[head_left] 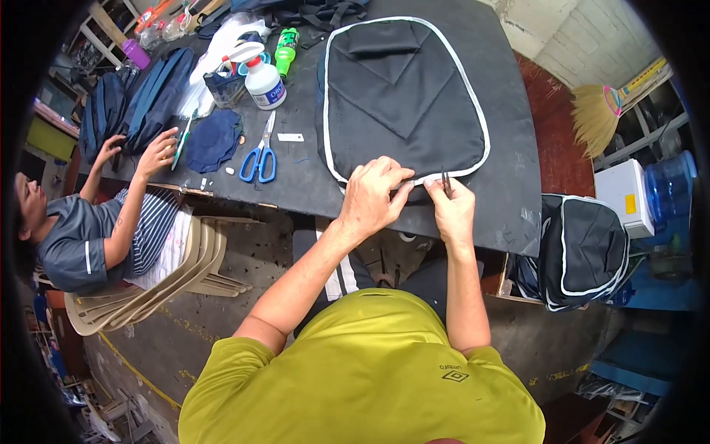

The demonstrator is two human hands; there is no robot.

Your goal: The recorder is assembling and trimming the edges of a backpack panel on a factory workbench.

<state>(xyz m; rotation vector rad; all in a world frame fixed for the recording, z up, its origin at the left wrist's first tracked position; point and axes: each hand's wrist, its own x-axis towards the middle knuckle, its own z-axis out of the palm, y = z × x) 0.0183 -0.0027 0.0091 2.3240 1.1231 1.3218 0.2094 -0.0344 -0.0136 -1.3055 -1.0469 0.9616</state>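
A black bag [403,92] with white piping round its edge lies flat on the dark table, straight ahead of me. At its near edge my left hand [373,194] is closed, thumb and fingers pinching the piped rim. My right hand [453,211] is beside it on the same edge, its thumb against the piping. Small dark thread snips [445,180] stick up out of the right hand's fingers, points away from me. What lies between the left fingertips is hidden.
Left of the bag are blue-handled scissors [258,164], round navy fabric pieces [213,140], a spray bottle [265,83] and a green bottle [286,50]. A co-worker's hand [157,153] is by navy bags [151,100]. Another piped bag [588,248] sits lower right.
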